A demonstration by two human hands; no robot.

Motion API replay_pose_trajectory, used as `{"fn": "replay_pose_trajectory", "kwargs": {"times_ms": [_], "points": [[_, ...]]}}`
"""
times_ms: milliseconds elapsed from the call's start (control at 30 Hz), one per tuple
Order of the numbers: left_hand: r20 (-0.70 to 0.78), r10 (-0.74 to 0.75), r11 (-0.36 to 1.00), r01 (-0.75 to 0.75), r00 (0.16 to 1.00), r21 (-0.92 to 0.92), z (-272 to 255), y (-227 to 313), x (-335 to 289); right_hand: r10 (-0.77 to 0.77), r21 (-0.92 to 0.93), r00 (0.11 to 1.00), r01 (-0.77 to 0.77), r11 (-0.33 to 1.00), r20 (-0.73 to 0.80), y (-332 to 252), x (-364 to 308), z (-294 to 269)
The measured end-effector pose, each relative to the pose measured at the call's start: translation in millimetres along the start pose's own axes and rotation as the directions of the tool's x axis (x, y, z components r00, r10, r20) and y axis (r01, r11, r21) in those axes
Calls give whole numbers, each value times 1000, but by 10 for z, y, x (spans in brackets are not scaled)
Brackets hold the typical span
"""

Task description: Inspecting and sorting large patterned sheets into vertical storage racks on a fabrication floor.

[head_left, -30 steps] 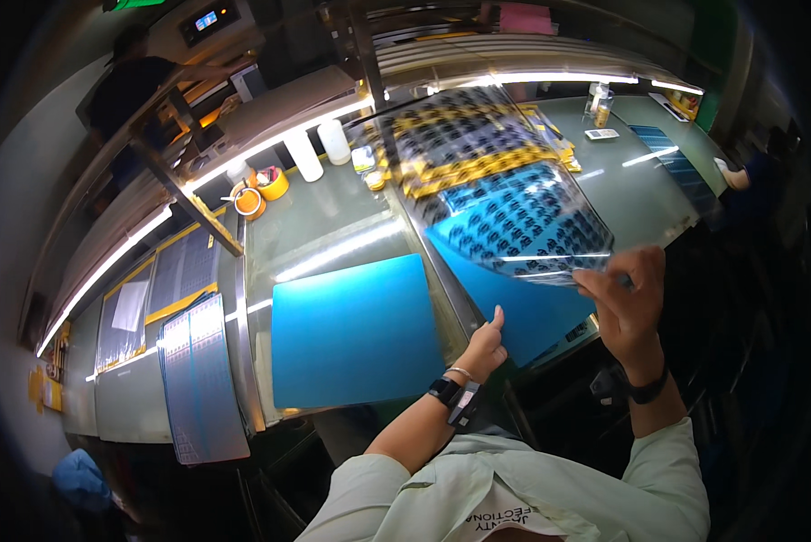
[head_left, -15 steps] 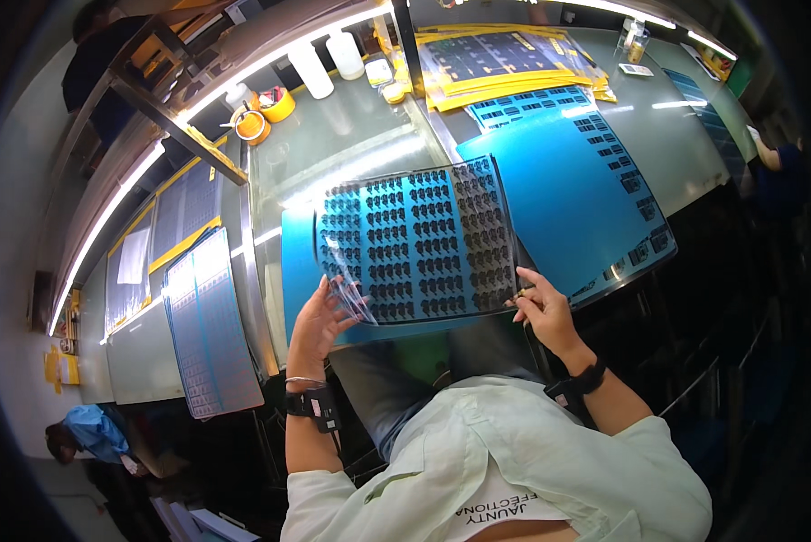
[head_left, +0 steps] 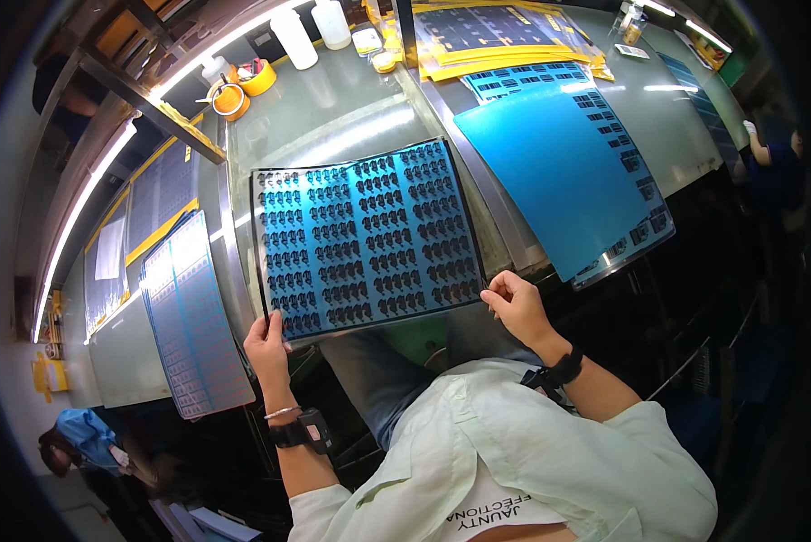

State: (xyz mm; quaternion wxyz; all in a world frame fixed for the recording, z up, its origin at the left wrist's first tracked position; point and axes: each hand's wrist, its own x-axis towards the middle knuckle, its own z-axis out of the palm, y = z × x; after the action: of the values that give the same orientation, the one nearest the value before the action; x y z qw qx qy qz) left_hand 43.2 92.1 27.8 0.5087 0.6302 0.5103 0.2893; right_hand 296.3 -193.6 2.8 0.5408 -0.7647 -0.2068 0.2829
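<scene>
A clear film [head_left: 369, 237] with black repeated patterns and a dark border lies over a blue sheet [head_left: 335, 262] in front of me, their outlines nearly matching. My left hand [head_left: 268, 341] pinches the near left corner, thumb on top. At the near right corner my right hand [head_left: 516, 309] is closed with thumb and fingers together on the edge. Whether my fingers grip the film alone or the blue sheet as well, I cannot tell. The far edge rests on or just above the glass-topped table [head_left: 333, 126].
To the right lie blue sheets [head_left: 550, 181], partly printed black, with yellow-edged films [head_left: 496, 41] behind. Printed panels [head_left: 193, 307] overhang the table at left. White bottles [head_left: 294, 41] and orange tape rolls [head_left: 229, 101] stand behind. A metal post [head_left: 407, 36] rises at the back.
The film has moved left and lies flatter over the blue sheet; its left edge was curled up before. My left hand has moved left to the corner, and its spread fingers have closed.
</scene>
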Motion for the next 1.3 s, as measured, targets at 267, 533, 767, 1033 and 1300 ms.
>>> {"fn": "replay_pose_trajectory", "kwargs": {"times_ms": [267, 533, 767, 1033, 1300], "points": [[-109, -51, 999, 50, 993, -10, -114, -241, -75, -101, -155, 995, 97, 983, -16, 59, 9, 71], [-51, -84, 996, 84, 995, -10, -208, -248, -17, 10, 63, 1000, -11, 998, 13, 52, -10, 172], [-121, 254, 961, -237, 960, 140, -123, -273, 37, -22, 33, 999, 23, 999, -37, 160, -26, 132], [-119, 560, 718, -410, 820, 562, -146, -522, -78, -5, 44, 1000, 4, 999, 30, 146, -13, 141], [-57, 624, 620, -449, 779, 643, -118, -463, -78, -24, 24, 999, 23, 999, 28, 131, -18, 155]]}}
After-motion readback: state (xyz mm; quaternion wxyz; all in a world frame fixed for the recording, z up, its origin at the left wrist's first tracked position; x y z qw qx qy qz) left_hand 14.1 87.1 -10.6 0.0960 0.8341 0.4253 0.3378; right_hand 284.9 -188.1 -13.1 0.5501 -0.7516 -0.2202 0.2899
